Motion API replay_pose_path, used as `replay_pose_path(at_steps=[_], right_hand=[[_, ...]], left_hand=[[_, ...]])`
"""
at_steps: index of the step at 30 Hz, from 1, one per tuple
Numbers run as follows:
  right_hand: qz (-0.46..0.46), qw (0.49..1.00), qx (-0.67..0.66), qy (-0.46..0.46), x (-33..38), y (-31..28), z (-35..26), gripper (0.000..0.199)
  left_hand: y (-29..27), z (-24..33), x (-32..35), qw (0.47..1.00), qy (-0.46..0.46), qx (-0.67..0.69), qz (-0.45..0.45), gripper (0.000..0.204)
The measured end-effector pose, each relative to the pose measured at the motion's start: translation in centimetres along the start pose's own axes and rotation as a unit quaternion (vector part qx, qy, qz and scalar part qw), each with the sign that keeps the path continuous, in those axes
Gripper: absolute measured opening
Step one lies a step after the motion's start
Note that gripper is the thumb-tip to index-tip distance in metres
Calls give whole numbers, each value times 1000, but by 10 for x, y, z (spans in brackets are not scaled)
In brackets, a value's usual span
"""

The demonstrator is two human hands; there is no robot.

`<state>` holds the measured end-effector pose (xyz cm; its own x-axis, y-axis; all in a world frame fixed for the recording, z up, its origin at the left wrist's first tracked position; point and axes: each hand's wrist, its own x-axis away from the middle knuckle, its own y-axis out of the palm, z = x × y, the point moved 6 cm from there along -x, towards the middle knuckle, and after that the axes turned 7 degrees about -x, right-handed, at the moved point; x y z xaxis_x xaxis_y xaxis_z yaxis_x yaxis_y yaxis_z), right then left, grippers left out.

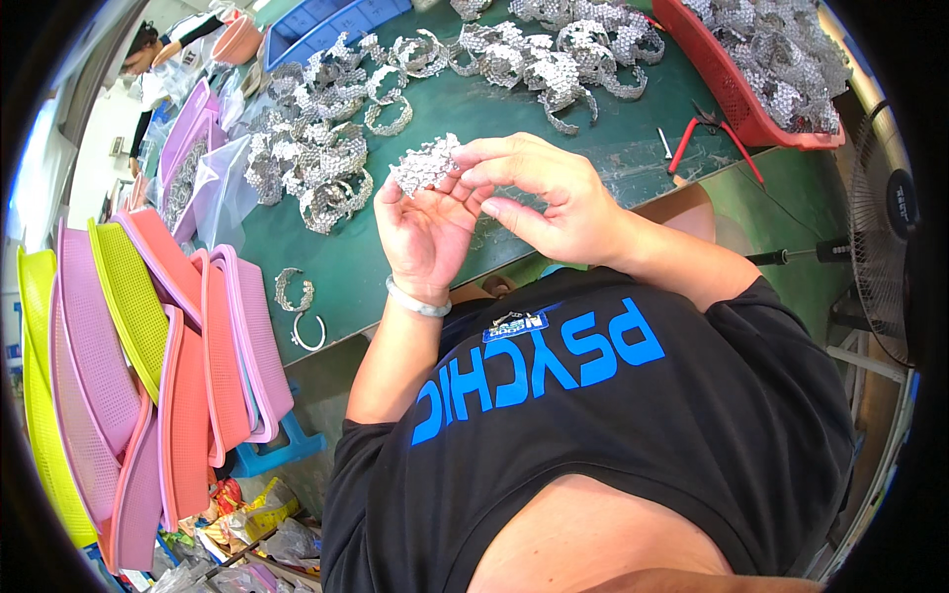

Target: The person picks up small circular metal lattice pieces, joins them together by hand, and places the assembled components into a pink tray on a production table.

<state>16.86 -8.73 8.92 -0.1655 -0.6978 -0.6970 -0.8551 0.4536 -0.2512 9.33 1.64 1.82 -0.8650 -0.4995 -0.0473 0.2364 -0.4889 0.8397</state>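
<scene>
A silver cuff bracelet (423,166) with a rough, scaly surface is held just above the green table. My left hand (427,237), palm turned up, has its fingers curled around the cuff's lower side. From the right, my right hand (554,193) reaches across with bent fingers, and its fingertips touch the cuff's right edge. Part of the cuff is hidden by my fingers. Beyond my hands lie heaps of similar silver cuffs (321,148). One loose cuff (294,290) and a plain thin silver ring-shaped band (309,333) rest near the table's left edge.
Red-handled pliers (714,138) lie at the right of the green table (474,259). Behind them is a red basket (736,94) full of cuffs. Stacked coloured plastic baskets (188,415) stand at the left, and a fan (880,217) at the right. A person (163,54) is at the far left.
</scene>
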Motion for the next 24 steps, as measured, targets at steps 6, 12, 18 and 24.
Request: replay_pose_path(at_steps=[6, 12, 18, 24], right_hand=[[0, 1000, 14, -18, 0, 2, -4, 25], [-7, 1000, 12, -11, 0, 2, -1, 26], [26, 1000, 10, -15, 0, 0, 0, 24], [24, 1000, 11, -9, 0, 0, 2, 24]], left_hand=[[-6, -3, 0, 1000, -30, 6, -6, 49], [-4, -2, 0, 1000, -24, -3, -1, 50], [-2, -1, 0, 1000, -15, -13, 7, 50], [-16, -3, -2, 1000, -28, 1, -12, 56]])
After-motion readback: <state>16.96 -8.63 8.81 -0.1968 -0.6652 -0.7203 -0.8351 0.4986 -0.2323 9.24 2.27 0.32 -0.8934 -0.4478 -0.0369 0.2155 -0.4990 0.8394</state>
